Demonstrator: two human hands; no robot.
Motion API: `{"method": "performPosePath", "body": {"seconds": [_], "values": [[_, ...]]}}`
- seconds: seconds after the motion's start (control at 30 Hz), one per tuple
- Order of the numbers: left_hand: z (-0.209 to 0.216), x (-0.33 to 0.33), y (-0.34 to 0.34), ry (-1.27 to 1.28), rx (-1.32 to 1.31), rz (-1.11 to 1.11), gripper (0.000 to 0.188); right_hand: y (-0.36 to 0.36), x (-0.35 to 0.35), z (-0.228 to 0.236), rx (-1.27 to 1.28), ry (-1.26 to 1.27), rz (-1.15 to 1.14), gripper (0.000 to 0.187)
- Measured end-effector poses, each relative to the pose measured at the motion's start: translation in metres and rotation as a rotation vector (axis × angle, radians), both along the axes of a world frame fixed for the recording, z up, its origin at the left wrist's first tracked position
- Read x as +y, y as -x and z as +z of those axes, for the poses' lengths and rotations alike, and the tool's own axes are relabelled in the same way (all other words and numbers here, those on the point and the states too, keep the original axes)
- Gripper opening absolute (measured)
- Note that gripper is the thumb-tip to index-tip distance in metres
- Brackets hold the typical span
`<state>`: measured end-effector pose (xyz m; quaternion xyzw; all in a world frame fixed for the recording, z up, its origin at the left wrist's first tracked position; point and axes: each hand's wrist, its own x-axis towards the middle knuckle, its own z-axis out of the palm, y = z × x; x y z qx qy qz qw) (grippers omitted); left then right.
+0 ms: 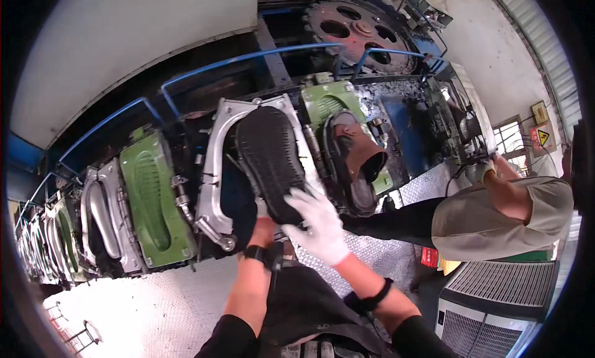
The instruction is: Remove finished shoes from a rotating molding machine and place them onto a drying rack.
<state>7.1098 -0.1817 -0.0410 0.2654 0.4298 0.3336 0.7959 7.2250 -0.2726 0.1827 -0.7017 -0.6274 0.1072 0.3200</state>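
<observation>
closest to me, at six o'clock, i see my own two forearms rising from the bottom edge, dark sleeves pushed up and a dark band on each wrist. my right hand (319, 225), in a white glove, lies just past centre toward five o'clock, its grip spread with the fingers fanned flat over the heel end of the black shoe sole (271, 161). my left hand (263, 229) sits just beside it toward six o'clock, tucked under the same heel end; most of it is hidden behind the sole, so i cannot tell how its grip stands. the sole itself is at the middle of the view, tread side up, long axis running toward twelve o'clock, lying over the open silver metal mould (218, 166) that frames it. the patterned metal floor (155, 302) spreads out at seven o'clock. at three o'clock from the sole a brown shoe form (358, 148) stands in a green mould (323, 102). at nine o'clock another green mould (150, 194) shows a ribbed sole-shaped hollow, with more silver and green moulds curving away toward eight o'clock. at four o'clock a second person (496, 215) in a grey shirt leans in, one gloved hand out at the machine. farthest off, at one o'clock, a large reddish toothed wheel (359, 32) sits above blue rails (248, 57).
</observation>
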Motion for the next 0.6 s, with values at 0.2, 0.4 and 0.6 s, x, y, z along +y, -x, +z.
{"method": "performPosePath", "body": {"seconds": [0.2, 0.4, 0.6], "values": [[-0.009, -0.003, 0.011, 0.040, -0.120, -0.027, 0.047, 0.017, 0.050, -0.019, -0.290, 0.204, -0.053, 0.083], [0.000, -0.023, 0.032, 0.081, -0.093, -0.017, 0.048, 0.024, 0.058, -0.019, -0.133, 0.128, -0.081, 0.078], [0.013, -0.066, 0.073, 0.164, -0.072, -0.069, 0.048, -0.013, 0.096, 0.014, 0.253, -0.211, -0.192, 0.072]]}}
